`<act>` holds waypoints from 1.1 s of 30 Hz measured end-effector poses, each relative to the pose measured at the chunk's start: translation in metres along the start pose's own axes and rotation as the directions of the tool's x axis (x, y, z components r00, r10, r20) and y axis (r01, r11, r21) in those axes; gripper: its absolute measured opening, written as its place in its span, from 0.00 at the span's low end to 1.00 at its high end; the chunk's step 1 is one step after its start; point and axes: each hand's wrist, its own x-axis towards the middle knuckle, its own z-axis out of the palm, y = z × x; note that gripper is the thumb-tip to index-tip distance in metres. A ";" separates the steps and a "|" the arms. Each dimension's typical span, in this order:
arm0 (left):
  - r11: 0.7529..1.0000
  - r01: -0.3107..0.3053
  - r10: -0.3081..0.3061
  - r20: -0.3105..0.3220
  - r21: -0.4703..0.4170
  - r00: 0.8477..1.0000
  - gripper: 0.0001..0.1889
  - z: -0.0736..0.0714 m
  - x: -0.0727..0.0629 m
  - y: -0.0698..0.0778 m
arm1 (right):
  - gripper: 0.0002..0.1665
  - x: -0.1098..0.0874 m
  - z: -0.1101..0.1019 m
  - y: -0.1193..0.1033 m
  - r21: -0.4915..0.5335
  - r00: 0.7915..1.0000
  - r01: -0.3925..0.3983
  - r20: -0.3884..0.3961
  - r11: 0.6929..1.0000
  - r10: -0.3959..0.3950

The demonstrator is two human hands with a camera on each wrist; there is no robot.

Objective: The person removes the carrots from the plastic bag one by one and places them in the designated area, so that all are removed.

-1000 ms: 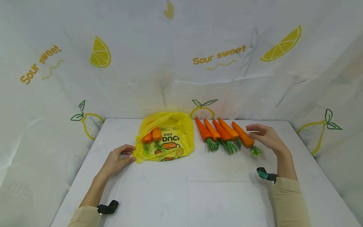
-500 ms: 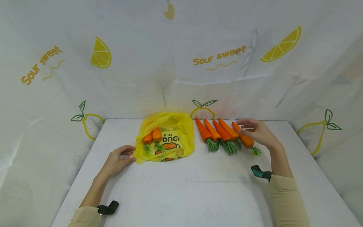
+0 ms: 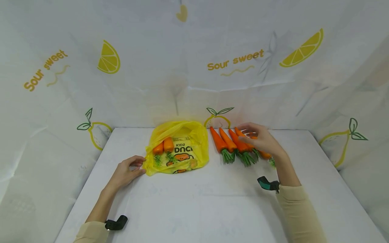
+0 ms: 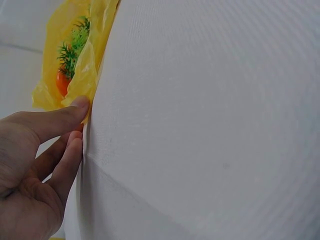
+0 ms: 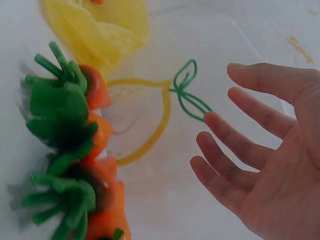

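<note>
A yellow plastic bag [image 3: 197, 158] printed with a duck lies at the back of the table, its mouth facing left. Two short carrots [image 3: 168, 144] with leafy tops are inside it. My left hand [image 3: 126, 171] pinches the lip of the bag between thumb and fingers; in the left wrist view the thumb [image 4: 65, 117] presses on the yellow film. To the right of the bag several orange carrots [image 3: 217, 140] with green tops lie in a row. Over the right end of that row hovers my right hand [image 3: 260, 136], fingers spread and holding nothing, covering part of the carrots there.
The white table [image 3: 188, 212] stretches toward me in front of the bag and carrots. A white curtain [image 3: 164, 84] with lemon prints hangs right behind the table's back edge and along both sides.
My right hand has moved left, from beside the rightmost carrot to above the carrots, hiding much of that carrot. The left hand and the bag have stayed in place.
</note>
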 end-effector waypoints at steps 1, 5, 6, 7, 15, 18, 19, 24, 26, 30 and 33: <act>1.000 -0.005 0.005 0.001 0.002 1.000 0.22 0.000 0.000 0.000 | 0.23 0.002 0.003 -0.002 0.012 1.000 0.005 0.008 1.000 -0.005; 1.000 0.000 0.000 0.001 0.001 1.000 0.21 0.001 0.000 0.000 | 0.23 0.011 0.014 -0.008 0.051 0.999 0.014 0.035 0.999 -0.016; 1.000 0.001 -0.001 0.003 0.001 1.000 0.21 0.001 0.000 -0.001 | 0.23 0.013 0.017 -0.010 0.058 0.999 0.016 0.037 0.998 -0.018; 1.000 0.000 0.000 0.006 0.000 1.000 0.21 0.001 0.000 -0.001 | 0.23 0.014 0.020 -0.011 0.062 0.999 0.020 0.040 0.998 -0.022; 1.000 -0.003 0.003 0.006 0.002 1.000 0.22 0.000 -0.001 -0.002 | 0.24 0.031 0.043 -0.031 0.086 0.993 0.084 0.076 0.993 -0.091; 1.000 -0.009 0.009 0.001 -0.001 1.000 0.22 0.000 -0.001 -0.001 | 0.23 0.037 0.054 -0.039 0.089 0.987 0.129 0.083 0.988 -0.136; 1.000 -0.012 0.012 0.002 -0.002 1.000 0.22 0.000 -0.001 -0.001 | 0.24 0.039 0.057 -0.042 0.097 0.986 0.132 0.086 0.986 -0.140; 1.000 -0.022 0.022 0.003 -0.013 1.000 0.22 -0.001 -0.001 0.000 | 0.24 0.043 0.077 -0.051 0.125 0.983 0.126 0.116 0.984 -0.141; 1.000 -0.025 0.025 0.002 -0.014 1.000 0.22 -0.001 -0.002 0.000 | 0.24 0.046 0.085 -0.053 0.118 0.980 0.140 0.128 0.983 -0.155; 1.000 -0.023 0.023 0.003 -0.016 1.000 0.22 -0.001 -0.002 0.000 | 0.24 0.050 0.098 -0.056 0.109 0.975 0.170 0.127 0.979 -0.183; 1.000 -0.022 0.022 0.004 -0.014 1.000 0.22 -0.002 -0.002 0.001 | 0.24 0.055 0.106 -0.057 0.109 0.972 0.183 0.125 0.977 -0.196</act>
